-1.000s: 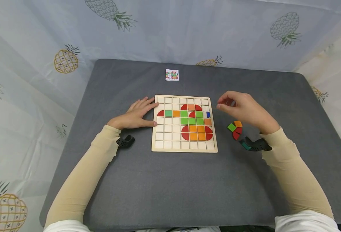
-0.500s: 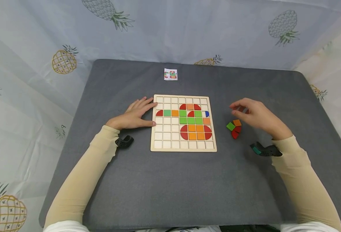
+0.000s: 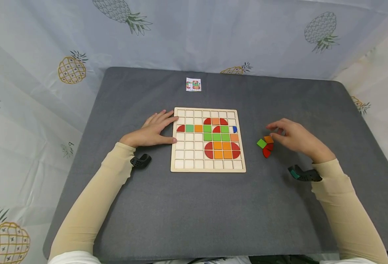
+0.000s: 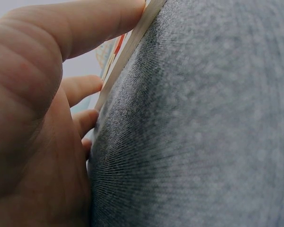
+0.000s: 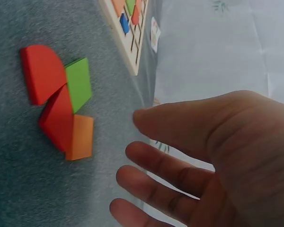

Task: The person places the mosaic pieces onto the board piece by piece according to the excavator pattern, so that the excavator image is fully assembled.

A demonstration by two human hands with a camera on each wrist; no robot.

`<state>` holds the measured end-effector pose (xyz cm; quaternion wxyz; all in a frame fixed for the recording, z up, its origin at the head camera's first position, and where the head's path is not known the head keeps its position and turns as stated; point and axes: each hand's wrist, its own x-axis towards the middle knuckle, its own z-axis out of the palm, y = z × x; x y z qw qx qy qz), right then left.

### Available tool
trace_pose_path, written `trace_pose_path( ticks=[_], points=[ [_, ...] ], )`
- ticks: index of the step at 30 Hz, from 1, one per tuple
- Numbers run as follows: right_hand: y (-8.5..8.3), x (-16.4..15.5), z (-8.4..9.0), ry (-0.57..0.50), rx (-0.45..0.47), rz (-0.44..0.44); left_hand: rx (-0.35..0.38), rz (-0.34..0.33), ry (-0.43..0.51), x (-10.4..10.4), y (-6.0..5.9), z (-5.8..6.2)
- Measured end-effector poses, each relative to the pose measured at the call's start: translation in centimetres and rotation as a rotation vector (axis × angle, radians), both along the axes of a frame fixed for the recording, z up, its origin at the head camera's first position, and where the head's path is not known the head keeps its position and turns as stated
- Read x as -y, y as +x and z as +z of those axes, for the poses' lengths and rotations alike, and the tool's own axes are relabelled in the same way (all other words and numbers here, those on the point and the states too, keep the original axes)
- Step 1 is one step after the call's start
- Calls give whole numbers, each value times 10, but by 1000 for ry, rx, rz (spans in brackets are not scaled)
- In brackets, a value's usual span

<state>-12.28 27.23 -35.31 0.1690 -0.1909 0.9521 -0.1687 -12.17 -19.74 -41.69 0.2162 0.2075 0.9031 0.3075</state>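
Note:
A wooden grid board [image 3: 177,165] lies mid-table, partly filled with red, green, orange and one blue piece [image 3: 235,129]. My left hand [image 3: 161,128] rests flat on the table with fingers straight, and its fingertips and thumb touch the board's left edge [image 4: 132,40]. My right hand [image 3: 274,132] hovers just right of a small cluster of loose pieces: a green square [image 3: 261,143] [image 5: 78,84], an orange square [image 3: 268,139] [image 5: 80,137] and red quarter-rounds [image 3: 266,151] [image 5: 41,73]. Its fingers [image 5: 170,123] are spread and hold nothing.
A small pattern card [image 3: 193,84] lies beyond the board near the table's far edge. The grey table [image 3: 194,212] is ringed by pineapple-print cloth. Black wrist mounts [image 3: 141,161] [image 3: 304,175] sit at both cuffs.
My right hand has drawn back from the board's right edge, moving right and down to the loose pieces. The left hand and the board have stayed put.

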Motion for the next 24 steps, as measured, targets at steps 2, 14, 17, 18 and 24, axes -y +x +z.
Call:
trace_pose_path(
  ticks=[2,14,17,18,24],
  points=[
    [0,-2,-3,6,2,9,3,-2,-1,0,0,1],
    [1,-13,-22,4,-9,23,-8,-6,-2,0,-1,-1],
    [2,-14,-24,-8,-22,25,-13,-3,-1,0,-1,-1],
    [2,-14,-24,-10,-26,26,-14,-3,-2,0,-1,-1],
    [3,-13,-27,-5,-23,25,-4,-1,4,0,0,-1]
  ],
)
